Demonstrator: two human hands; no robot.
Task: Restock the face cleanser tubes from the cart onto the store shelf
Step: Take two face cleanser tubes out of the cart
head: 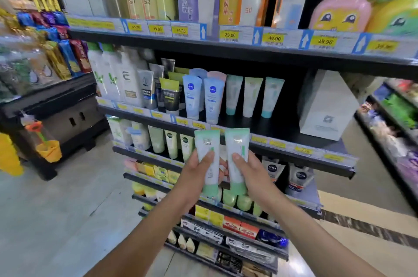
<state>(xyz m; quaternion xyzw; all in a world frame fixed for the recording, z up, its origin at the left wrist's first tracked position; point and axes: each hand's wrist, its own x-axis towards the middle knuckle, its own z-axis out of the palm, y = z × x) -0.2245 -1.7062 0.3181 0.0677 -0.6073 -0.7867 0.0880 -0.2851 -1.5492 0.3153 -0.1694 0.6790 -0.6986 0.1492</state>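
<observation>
Left hand [196, 172] wrapped round green-white cleanser tube [207, 159], cap down, thumb on front. Right hand [250, 172] grips second tube [237, 156] likewise, just beside first. Both raised before shelf [282, 138]; three matching tubes [252, 96] stand beyond, above hands.

My head camera looks forward and slightly down at the store shelf [237, 50], close, filling the centre and right of the frame; floor shows lower left, my forearms enter from below.
</observation>
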